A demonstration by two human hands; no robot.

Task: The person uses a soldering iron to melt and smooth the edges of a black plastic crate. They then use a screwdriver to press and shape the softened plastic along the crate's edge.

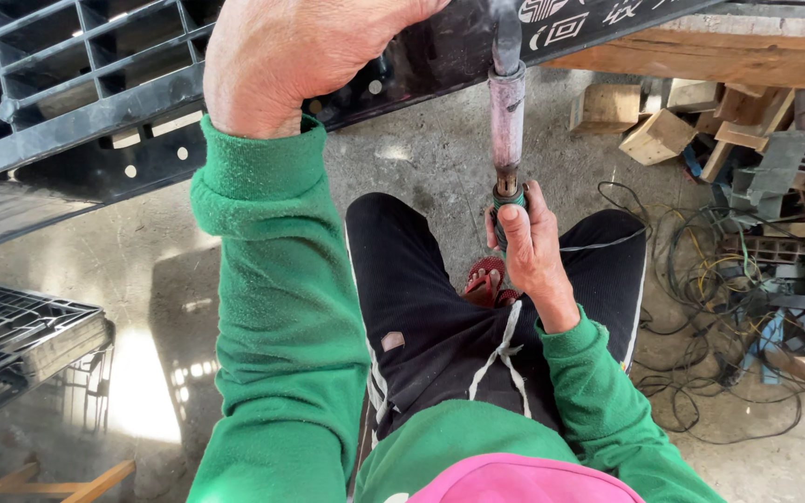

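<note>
My left hand, in a green sleeve, grips the edge of a black plastic pallet held up in front of me. My right hand is closed around the green-wrapped handle of a rod-shaped metal tool. The tool points upward and its tip touches the pallet's dark edge. Below are my legs in black trousers and a foot in a red sandal.
Another black pallet lies at the left on the concrete floor. Wooden blocks, pallet pieces and tangled cables are piled at the right. A wooden beam runs along the top right.
</note>
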